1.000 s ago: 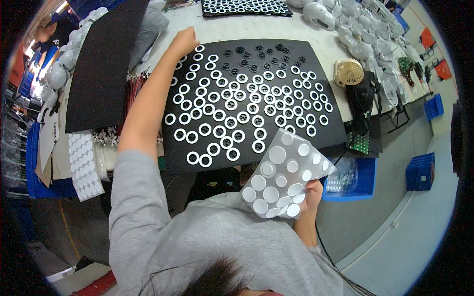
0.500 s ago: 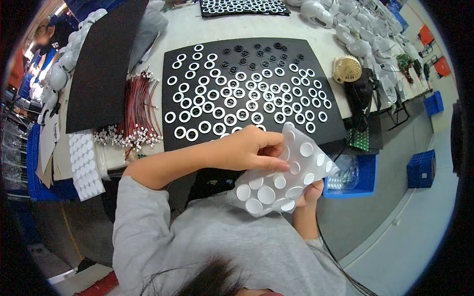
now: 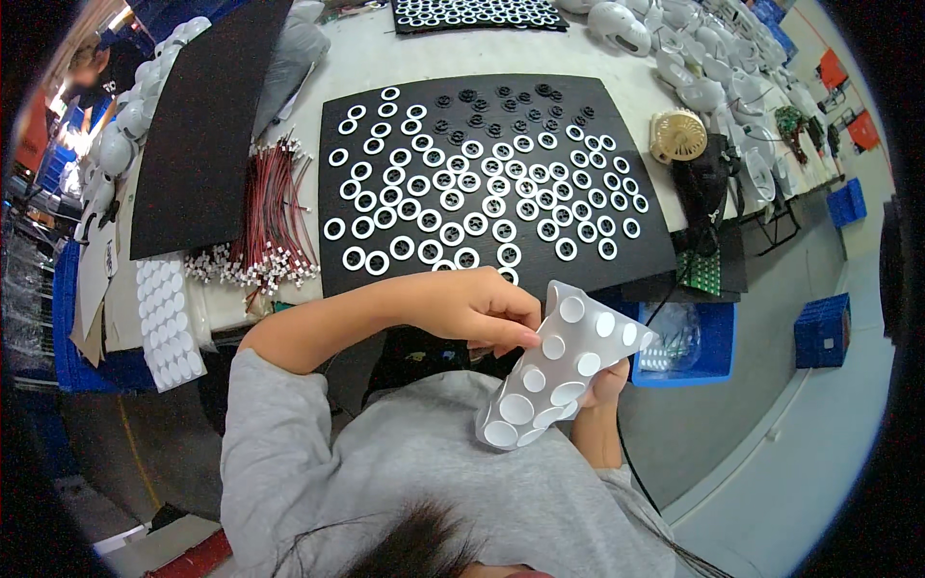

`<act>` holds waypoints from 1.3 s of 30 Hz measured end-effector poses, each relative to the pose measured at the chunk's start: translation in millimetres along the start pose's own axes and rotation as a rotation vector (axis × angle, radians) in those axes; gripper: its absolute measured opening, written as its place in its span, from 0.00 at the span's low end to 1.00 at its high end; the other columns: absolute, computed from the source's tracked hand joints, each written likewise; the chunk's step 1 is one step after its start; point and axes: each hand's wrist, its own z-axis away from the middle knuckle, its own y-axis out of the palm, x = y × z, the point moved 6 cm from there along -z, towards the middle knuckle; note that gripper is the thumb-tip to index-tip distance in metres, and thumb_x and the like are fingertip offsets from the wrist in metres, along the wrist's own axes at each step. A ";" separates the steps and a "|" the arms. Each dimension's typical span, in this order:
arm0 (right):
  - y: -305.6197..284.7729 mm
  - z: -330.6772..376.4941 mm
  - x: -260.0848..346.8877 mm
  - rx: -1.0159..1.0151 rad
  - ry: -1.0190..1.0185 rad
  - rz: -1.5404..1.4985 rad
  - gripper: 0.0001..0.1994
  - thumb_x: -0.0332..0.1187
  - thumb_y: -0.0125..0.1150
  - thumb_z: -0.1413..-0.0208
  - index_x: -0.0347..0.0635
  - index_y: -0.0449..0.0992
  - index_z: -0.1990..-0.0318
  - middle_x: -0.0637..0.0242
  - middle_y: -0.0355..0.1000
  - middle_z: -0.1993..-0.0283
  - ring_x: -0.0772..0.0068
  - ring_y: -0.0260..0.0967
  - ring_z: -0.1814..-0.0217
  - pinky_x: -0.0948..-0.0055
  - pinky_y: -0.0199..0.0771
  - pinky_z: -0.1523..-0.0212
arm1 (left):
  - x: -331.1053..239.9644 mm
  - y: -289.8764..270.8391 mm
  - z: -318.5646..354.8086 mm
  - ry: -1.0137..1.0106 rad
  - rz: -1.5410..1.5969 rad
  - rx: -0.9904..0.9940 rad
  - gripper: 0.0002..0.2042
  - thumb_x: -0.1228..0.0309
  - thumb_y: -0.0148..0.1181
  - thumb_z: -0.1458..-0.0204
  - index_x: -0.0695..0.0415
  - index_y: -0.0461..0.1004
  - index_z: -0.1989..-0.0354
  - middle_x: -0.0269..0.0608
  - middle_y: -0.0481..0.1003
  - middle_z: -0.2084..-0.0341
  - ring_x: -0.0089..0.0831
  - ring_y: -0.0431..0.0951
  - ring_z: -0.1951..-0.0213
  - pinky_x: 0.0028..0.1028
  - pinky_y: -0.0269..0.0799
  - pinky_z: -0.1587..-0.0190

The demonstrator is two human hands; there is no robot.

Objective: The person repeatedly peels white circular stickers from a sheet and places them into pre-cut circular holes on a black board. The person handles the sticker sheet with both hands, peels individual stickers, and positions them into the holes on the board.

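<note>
My right hand (image 3: 607,382) grips a translucent sheet of round white stickers (image 3: 568,334) from behind its lower right side; part of that hand is hidden by the sheet. The sheet is curled and held in front of my chest, just off the table's front edge. At its left edge, the thumb and bent fingers of my left hand (image 3: 487,313) are pinched together on the sheet. Beyond my hands lies a black board (image 3: 617,265) bearing many white rings (image 3: 451,233) with black centres. Several bare black round parts (image 3: 494,130) sit at its far side.
Red and black wires (image 3: 273,197) with white connectors and another sticker strip (image 3: 169,318) lie left, beside a dark panel (image 3: 198,144). To the right are a round beige fan (image 3: 677,135), white plastic housings (image 3: 708,91) and a blue bin (image 3: 713,371). Another person (image 3: 92,72) is at far left.
The sheet has curled more and turned steeper, its lower end dropping. My left hand has shifted slightly left and down, from over the stickers to the sheet's edge.
</note>
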 end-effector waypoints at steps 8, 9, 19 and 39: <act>1.4 -1.9 1.7 -0.089 -0.012 -0.025 0.20 0.35 0.50 0.56 0.34 0.62 0.56 0.54 0.63 0.57 0.58 0.63 0.57 0.59 0.65 0.58 | -8.0 -9.9 4.5 0.087 -0.080 -0.250 0.06 0.71 0.50 0.55 0.61 0.66 0.73 0.33 0.68 0.82 0.17 0.66 0.81 0.18 0.61 0.79; 1.4 -1.6 0.7 -0.109 -0.004 -0.061 0.20 0.36 0.50 0.57 0.34 0.62 0.56 0.54 0.63 0.57 0.58 0.63 0.58 0.59 0.65 0.59 | -8.0 -9.4 5.2 0.062 -0.100 -0.252 0.06 0.72 0.51 0.56 0.61 0.66 0.73 0.32 0.68 0.82 0.17 0.66 0.80 0.18 0.61 0.78; -5.9 -8.2 12.9 -0.094 -0.039 -0.022 0.20 0.28 0.46 0.64 0.33 0.62 0.58 0.54 0.64 0.58 0.56 0.62 0.57 0.58 0.62 0.56 | 7.4 -66.0 17.2 -0.106 -0.322 -0.555 0.03 0.74 0.50 0.59 0.60 0.67 0.76 0.30 0.67 0.84 0.15 0.64 0.81 0.16 0.60 0.79; -26.2 -1.4 19.2 -0.155 -0.015 -0.004 0.22 0.27 0.40 0.66 0.34 0.62 0.57 0.55 0.63 0.57 0.57 0.61 0.55 0.58 0.61 0.55 | 71.5 -244.9 43.7 -0.586 -0.603 -1.026 0.10 0.69 0.52 0.67 0.66 0.69 0.86 0.42 0.67 0.91 0.27 0.65 0.87 0.26 0.60 0.82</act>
